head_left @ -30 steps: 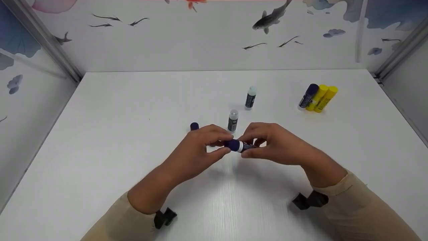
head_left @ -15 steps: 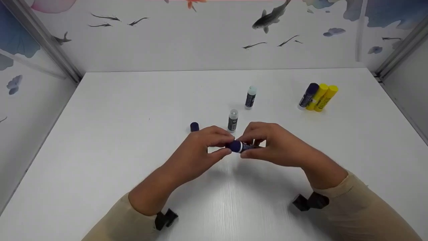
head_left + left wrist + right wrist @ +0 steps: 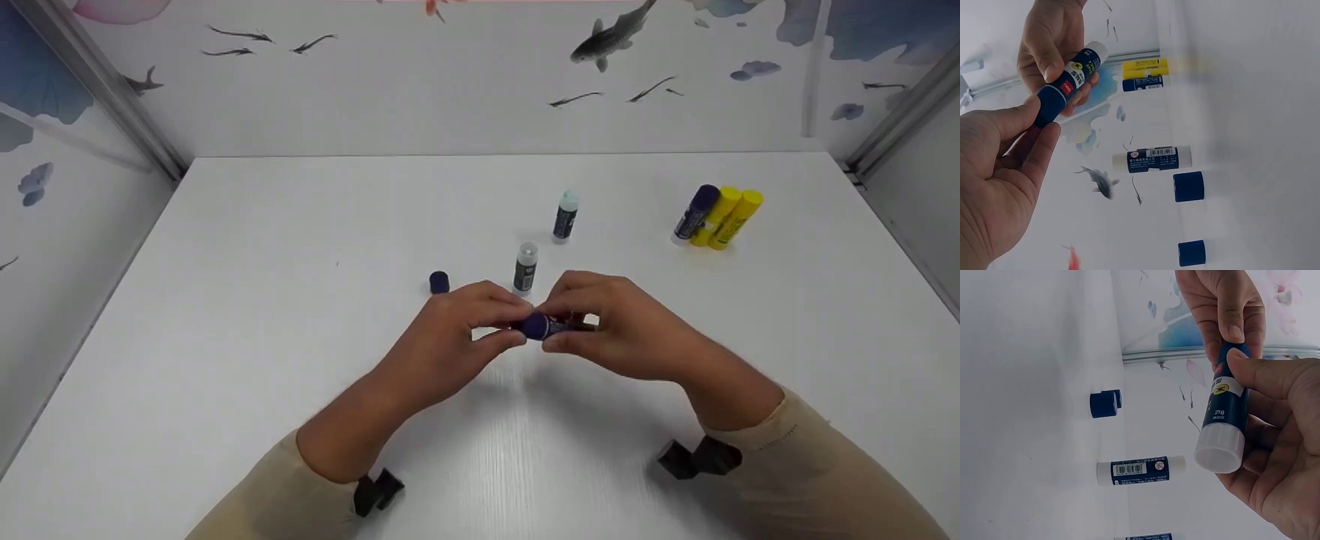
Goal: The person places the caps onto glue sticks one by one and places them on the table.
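A dark blue glue stick point(image 3: 1071, 80) is held between both hands above the table. My left hand point(image 3: 442, 345) pinches its blue cap point(image 3: 535, 326) with thumb and fingers; the cap sits on the tube against the label. My right hand point(image 3: 626, 326) grips the tube's body point(image 3: 1225, 405), its white base point(image 3: 1220, 449) pointing out past the fingers. Just behind the hands, an uncapped glue stick point(image 3: 526, 268) stands upright, with another uncapped one point(image 3: 565, 217) farther back. A loose blue cap point(image 3: 439, 283) stands beyond my left hand; the left wrist view shows a second cap point(image 3: 1188, 187).
At the back right, a blue capped glue stick point(image 3: 697, 214) and two yellow ones point(image 3: 738, 220) stand side by side. Printed panels point(image 3: 450, 97) border the white table point(image 3: 225, 315) at the back and sides.
The cap has slid closer along the tube toward my right hand, and the white band between cap and label has narrowed. Both hands keep their hold.
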Motion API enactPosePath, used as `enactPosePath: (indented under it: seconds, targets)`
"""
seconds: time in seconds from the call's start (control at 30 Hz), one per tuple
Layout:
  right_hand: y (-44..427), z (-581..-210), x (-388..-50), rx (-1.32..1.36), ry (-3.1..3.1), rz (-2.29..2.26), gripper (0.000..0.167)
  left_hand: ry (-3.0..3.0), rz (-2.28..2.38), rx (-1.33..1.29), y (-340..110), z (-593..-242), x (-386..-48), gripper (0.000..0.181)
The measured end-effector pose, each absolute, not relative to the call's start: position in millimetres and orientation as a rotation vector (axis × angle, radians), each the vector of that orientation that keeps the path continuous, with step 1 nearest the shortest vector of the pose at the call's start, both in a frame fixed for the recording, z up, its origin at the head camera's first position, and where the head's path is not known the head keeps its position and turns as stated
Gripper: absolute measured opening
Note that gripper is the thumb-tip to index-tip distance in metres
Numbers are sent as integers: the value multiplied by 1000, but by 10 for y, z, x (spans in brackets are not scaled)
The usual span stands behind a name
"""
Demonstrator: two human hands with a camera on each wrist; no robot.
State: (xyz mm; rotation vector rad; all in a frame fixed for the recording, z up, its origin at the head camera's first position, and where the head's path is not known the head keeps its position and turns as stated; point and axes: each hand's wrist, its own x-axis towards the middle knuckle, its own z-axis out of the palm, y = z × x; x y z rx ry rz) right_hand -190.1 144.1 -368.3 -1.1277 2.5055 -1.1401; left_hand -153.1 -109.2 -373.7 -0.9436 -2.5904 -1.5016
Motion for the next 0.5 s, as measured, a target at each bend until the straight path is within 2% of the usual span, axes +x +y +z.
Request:
enactPosePath:
  seconds: [0.5]
  targets:
    - [1425, -3678, -1854, -1140, 2579, -1066, 23, -2551, -1466, -974, -1072, -3757, -1525, 35]
